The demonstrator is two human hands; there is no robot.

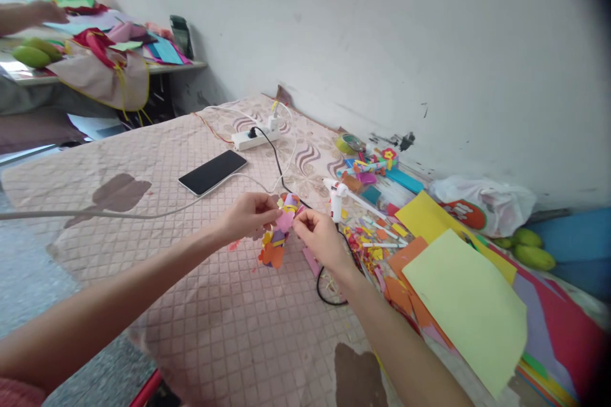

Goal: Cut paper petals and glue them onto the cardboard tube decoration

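A small foam craft (273,253) in orange, purple, yellow and pink is between my two hands, above the quilted cloth. My left hand (252,215) is closed at its upper left side, thumb and fingers pinched on the pink part. From the right, my right hand (319,234) pinches the edge of the same pink part; the exact grip is partly hidden by the fingers. Just beyond my right hand stands a white glue gun (336,203), its black cord (324,297) looping on the cloth.
A phone (212,172) and a white power strip (256,138) with cables lie farther back. Foam scraps (375,253), coloured sheets (470,305), tape (349,143) and a plastic bag (482,203) line the wall side. Another person's hand (45,13) shows at a far-left table.
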